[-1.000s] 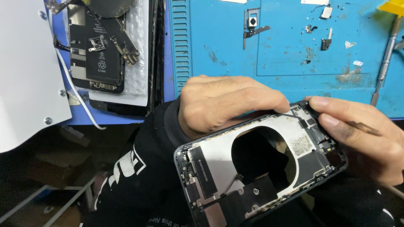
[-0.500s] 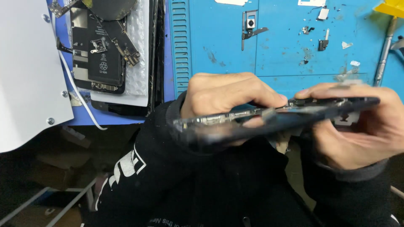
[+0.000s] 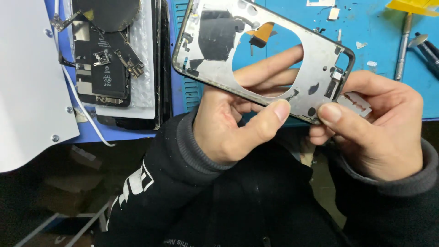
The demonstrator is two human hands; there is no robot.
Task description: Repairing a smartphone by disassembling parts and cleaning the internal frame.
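Left hand [image 3: 228, 128] pinched the near edge of a stripped phone frame [image 3: 315, 59] between thumb and fingers, which showed through its big round cutout. Right hand [image 3: 375, 123] gripped the frame's corner and also held a razor blade [image 3: 357, 104]. The blade could slip and cut a finger. Frame was bare metal, dark glue patches, held above the blue worktop [image 3: 379, 50]. Opened phone [image 3: 107, 59] lay farther left.
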